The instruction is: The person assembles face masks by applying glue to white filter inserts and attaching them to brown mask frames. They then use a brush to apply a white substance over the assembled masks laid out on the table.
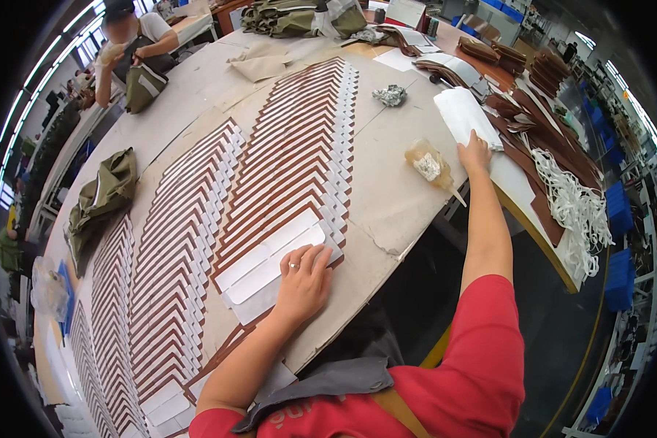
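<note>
My left hand [306, 283] lies on a white strip-shaped piece [269, 257] set over a brown-edged panel, at the near end of a long row [285, 150] of overlapping brown and white panels. Its fingers are slightly bent and rest flat on the piece, with a ring on one finger. Out to the right, my right hand [476, 152] is at the near end of a stack of white sheets [466, 115]. Those fingers close on the stack's edge; how many sheets they hold cannot be made out. Between the hands lies a translucent squeeze bottle [429, 165] with a pointed nozzle.
More overlapping rows [186, 233] cover the table's left. Crumpled foil [390, 95] sits past the bottle. An olive fabric piece [104, 196] lies at left. White cords [571, 212] and brown strips [529, 142] fill the right-hand table. A co-worker [142, 47] handles an olive bag at far left.
</note>
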The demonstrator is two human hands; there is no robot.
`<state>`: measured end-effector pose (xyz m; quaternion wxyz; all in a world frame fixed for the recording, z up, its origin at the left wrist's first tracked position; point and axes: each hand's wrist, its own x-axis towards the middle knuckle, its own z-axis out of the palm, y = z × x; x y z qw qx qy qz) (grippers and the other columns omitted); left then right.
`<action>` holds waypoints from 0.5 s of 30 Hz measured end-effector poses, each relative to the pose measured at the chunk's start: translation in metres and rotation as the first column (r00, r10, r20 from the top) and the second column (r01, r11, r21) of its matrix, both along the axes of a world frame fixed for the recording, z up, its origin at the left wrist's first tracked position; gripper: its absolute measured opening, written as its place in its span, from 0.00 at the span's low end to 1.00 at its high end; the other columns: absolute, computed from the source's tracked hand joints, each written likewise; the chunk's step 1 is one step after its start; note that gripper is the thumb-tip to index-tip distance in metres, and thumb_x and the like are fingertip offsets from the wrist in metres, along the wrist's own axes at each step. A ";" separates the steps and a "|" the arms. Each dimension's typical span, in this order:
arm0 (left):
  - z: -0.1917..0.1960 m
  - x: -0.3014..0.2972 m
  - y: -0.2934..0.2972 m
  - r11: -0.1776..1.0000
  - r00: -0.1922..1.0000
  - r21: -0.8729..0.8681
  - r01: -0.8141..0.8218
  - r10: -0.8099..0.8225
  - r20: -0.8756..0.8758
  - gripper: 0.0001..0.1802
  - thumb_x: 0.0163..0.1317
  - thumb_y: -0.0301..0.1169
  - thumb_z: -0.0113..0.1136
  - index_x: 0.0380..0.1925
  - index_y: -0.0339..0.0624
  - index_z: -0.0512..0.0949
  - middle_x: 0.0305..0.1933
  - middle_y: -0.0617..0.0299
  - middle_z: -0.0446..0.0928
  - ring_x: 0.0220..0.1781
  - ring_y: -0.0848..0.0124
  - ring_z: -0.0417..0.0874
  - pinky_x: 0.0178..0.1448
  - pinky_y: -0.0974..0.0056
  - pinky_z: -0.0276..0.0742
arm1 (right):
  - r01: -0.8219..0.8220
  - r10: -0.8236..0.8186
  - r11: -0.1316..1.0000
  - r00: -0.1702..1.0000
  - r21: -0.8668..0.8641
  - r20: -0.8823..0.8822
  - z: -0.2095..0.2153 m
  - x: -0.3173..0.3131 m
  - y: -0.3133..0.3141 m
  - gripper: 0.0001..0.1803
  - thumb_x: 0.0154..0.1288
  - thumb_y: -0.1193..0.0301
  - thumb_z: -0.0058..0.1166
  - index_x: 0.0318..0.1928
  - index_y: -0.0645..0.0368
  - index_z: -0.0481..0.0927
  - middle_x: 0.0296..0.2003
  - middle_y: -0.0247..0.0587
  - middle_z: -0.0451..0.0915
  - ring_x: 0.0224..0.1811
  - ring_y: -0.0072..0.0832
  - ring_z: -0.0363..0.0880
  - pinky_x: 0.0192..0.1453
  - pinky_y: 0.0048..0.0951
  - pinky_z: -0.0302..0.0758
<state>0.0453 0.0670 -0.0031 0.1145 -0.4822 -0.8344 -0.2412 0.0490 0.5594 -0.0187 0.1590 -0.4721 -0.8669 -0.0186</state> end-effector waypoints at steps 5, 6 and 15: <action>0.002 0.000 0.001 1.000 1.000 -0.010 -0.015 0.015 0.005 0.22 0.52 0.28 0.58 0.49 0.39 0.71 0.53 0.57 0.69 0.58 0.61 0.66 0.62 0.55 0.54 | 0.038 -0.036 0.999 0.993 -0.018 0.110 0.013 -0.016 0.000 0.16 0.61 0.67 0.44 0.48 0.56 0.77 0.50 0.41 0.74 0.57 0.35 0.68 0.60 0.43 0.65; 0.002 0.000 0.002 1.000 1.000 -0.001 -0.014 0.014 0.009 0.22 0.51 0.27 0.57 0.49 0.39 0.71 0.53 0.58 0.69 0.57 0.61 0.67 0.61 0.55 0.55 | 0.012 -0.012 1.000 0.992 -0.001 0.123 0.014 -0.018 0.000 0.15 0.61 0.67 0.44 0.46 0.56 0.78 0.49 0.41 0.75 0.56 0.36 0.69 0.58 0.43 0.67; 0.001 -0.002 0.001 0.999 1.000 0.051 0.004 -0.004 0.007 0.21 0.50 0.25 0.58 0.47 0.41 0.72 0.51 0.59 0.70 0.56 0.60 0.68 0.60 0.56 0.56 | -0.149 0.146 0.988 0.987 -0.040 -0.074 0.015 -0.011 -0.007 0.11 0.59 0.70 0.44 0.38 0.60 0.79 0.38 0.46 0.80 0.40 0.40 0.80 0.44 0.41 0.76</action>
